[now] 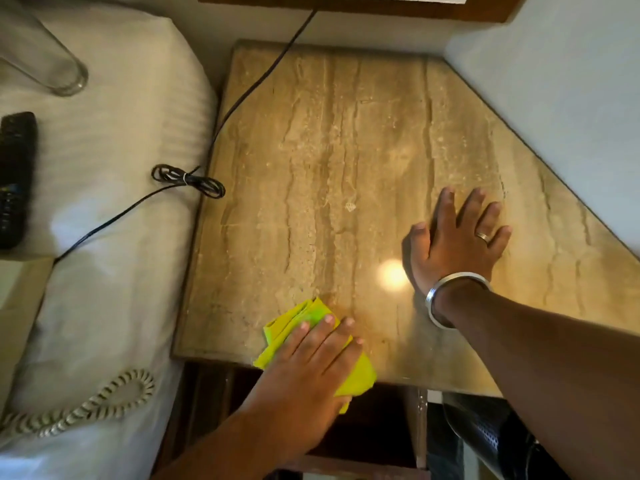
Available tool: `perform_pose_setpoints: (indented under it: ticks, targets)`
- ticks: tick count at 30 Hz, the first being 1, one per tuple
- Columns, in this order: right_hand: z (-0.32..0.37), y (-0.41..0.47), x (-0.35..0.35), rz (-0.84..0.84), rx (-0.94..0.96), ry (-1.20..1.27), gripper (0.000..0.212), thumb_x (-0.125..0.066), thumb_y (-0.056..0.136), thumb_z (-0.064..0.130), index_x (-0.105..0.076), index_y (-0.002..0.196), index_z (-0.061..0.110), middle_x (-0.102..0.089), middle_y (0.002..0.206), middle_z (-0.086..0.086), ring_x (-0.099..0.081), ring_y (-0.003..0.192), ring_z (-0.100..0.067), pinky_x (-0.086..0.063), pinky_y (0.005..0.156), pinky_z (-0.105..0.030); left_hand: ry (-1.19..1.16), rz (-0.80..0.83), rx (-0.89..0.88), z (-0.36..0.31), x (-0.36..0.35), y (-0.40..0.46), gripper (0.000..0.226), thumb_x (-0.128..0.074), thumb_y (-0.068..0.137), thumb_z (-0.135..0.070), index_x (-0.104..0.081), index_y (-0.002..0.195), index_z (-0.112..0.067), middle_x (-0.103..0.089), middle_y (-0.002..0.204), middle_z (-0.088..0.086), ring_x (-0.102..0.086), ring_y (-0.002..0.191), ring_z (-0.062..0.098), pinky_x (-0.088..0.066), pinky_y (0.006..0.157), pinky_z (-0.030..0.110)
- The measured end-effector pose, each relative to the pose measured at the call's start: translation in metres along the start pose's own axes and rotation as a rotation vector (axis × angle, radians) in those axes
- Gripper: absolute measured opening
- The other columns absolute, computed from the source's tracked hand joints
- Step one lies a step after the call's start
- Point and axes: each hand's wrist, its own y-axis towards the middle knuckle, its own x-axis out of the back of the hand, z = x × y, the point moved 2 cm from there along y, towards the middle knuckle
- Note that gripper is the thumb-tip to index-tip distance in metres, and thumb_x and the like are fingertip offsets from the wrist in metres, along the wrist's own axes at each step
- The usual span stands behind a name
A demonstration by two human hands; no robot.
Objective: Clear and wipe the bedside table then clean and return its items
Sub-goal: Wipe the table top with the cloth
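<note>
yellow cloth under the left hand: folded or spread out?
Folded. The yellow cloth shows stacked layered edges beyond the fingertips of the left hand, which presses it flat on the bedside table.

- A bed [121,133] fills the left side, covered in white bedding with a faint woven stripe, rumpled into soft folds towards the lower left
- A thin black cable [263,74] drops from under the top edge of the view, runs diagonally down to the left and onto the bedding; part of it is gathered into a small bundle [188,180] held by a pale tie, and the rest trails off to the lower left
- A plain pale wall [554,81] takes up the upper right
- A dark brown wooden frame [381,8] crosses the top edge
- A black object with a perforated, glossy surface [485,434] sits low at the bottom right, only partly seen
</note>
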Motion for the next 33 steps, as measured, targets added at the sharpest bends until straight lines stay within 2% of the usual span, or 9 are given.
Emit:
perform_pose_setpoints:
  ticks: [3, 6, 8, 10, 14, 18, 22, 29, 33]
  targets:
    - [0.001, -0.001, 0.002, 0.011, 0.003, 0.008, 0.069, -0.02, 0.087, 0.054, -0.012, 0.148, 0.025, -0.005, 0.158, -0.016, -0.001, 0.144, -0.04, -0.003, 0.113, -0.06, -0.019, -0.015, 0.044, 0.02, 0.008, 0.033, 0.071, -0.041, 0.091, -0.055, -0.034, 0.153, -0.023, -0.024, 0.166, 0.005, -0.027, 0.15, 0.029, -0.015, 0.124, 0.046]
    - [-0.001, -0.001, 0.003, 0.016, 0.003, 0.016, 0.069, -0.019, 0.086, 0.054, -0.01, 0.149, 0.025, -0.002, 0.159, -0.015, 0.002, 0.144, -0.039, -0.002, 0.113, -0.06, -0.175, -0.106, 0.43, 0.055, 0.032, 0.106, 0.07, -0.033, 0.097, -0.052, -0.019, 0.158, -0.021, -0.008, 0.169, 0.005, -0.01, 0.155, 0.028, -0.002, 0.122, 0.043]
    - [-0.001, -0.001, 0.003, 0.015, 0.008, 0.024, 0.069, -0.019, 0.087, 0.053, -0.009, 0.149, 0.026, -0.002, 0.159, -0.015, 0.002, 0.144, -0.039, -0.001, 0.114, -0.06, -0.209, -0.127, 0.625, 0.055, 0.035, 0.119, 0.073, -0.033, 0.097, -0.052, -0.016, 0.159, -0.018, -0.01, 0.168, 0.011, -0.008, 0.155, 0.031, -0.004, 0.123, 0.046]
    - [0.001, -0.002, 0.003, 0.014, 0.013, 0.033, 0.069, -0.021, 0.086, 0.052, -0.011, 0.149, 0.026, -0.003, 0.159, -0.015, 0.002, 0.144, -0.039, -0.001, 0.113, -0.06, -0.179, -0.115, 0.597, 0.019, 0.026, 0.098, 0.076, -0.03, 0.094, -0.054, -0.016, 0.159, -0.016, -0.013, 0.167, 0.015, -0.011, 0.154, 0.035, -0.009, 0.123, 0.049]
    - [0.001, -0.003, 0.004, 0.005, -0.002, 0.03, 0.068, -0.024, 0.086, 0.05, -0.013, 0.149, 0.026, -0.004, 0.159, -0.015, 0.0, 0.144, -0.039, -0.001, 0.113, -0.06, -0.152, -0.029, 0.349, -0.064, -0.002, 0.048, 0.073, -0.039, 0.09, -0.053, -0.032, 0.154, -0.017, -0.028, 0.163, 0.014, -0.029, 0.149, 0.036, -0.017, 0.119, 0.053]
    - [0.002, 0.0, 0.004, 0.004, -0.004, 0.031, 0.067, -0.024, 0.086, 0.049, -0.013, 0.148, 0.026, -0.004, 0.159, -0.014, 0.0, 0.144, -0.038, -0.001, 0.113, -0.059, -0.057, -0.078, 0.281, -0.072, -0.003, 0.064, 0.073, -0.041, 0.093, -0.056, -0.034, 0.153, -0.017, -0.032, 0.162, 0.012, -0.032, 0.149, 0.032, -0.02, 0.119, 0.05]
    - [0.003, -0.002, 0.005, -0.007, 0.003, 0.03, 0.067, -0.024, 0.086, 0.048, -0.014, 0.148, 0.025, -0.006, 0.159, -0.015, -0.002, 0.144, -0.039, -0.004, 0.113, -0.061, -0.137, -0.066, 0.242, -0.049, -0.005, 0.05, 0.075, -0.038, 0.093, -0.061, -0.029, 0.155, -0.019, -0.027, 0.164, 0.011, -0.029, 0.15, 0.03, -0.025, 0.12, 0.05]
    - [0.003, -0.004, 0.008, -0.004, 0.008, 0.012, 0.067, -0.025, 0.088, 0.048, -0.012, 0.149, 0.024, -0.005, 0.158, -0.016, -0.001, 0.144, -0.039, -0.004, 0.113, -0.06, -0.203, -0.199, 0.762, 0.127, 0.019, -0.006, 0.073, -0.035, 0.096, -0.053, -0.024, 0.158, -0.015, -0.021, 0.164, 0.02, -0.017, 0.152, 0.039, -0.018, 0.122, 0.051]
    - [0.003, -0.003, 0.009, 0.009, 0.005, 0.017, 0.066, -0.027, 0.089, 0.047, -0.012, 0.149, 0.025, -0.004, 0.159, -0.016, 0.0, 0.144, -0.039, -0.004, 0.113, -0.06, -0.276, -0.235, 0.901, 0.071, 0.015, -0.002, 0.073, -0.041, 0.097, -0.045, -0.022, 0.159, -0.012, -0.013, 0.166, 0.02, -0.013, 0.153, 0.039, -0.014, 0.124, 0.05]
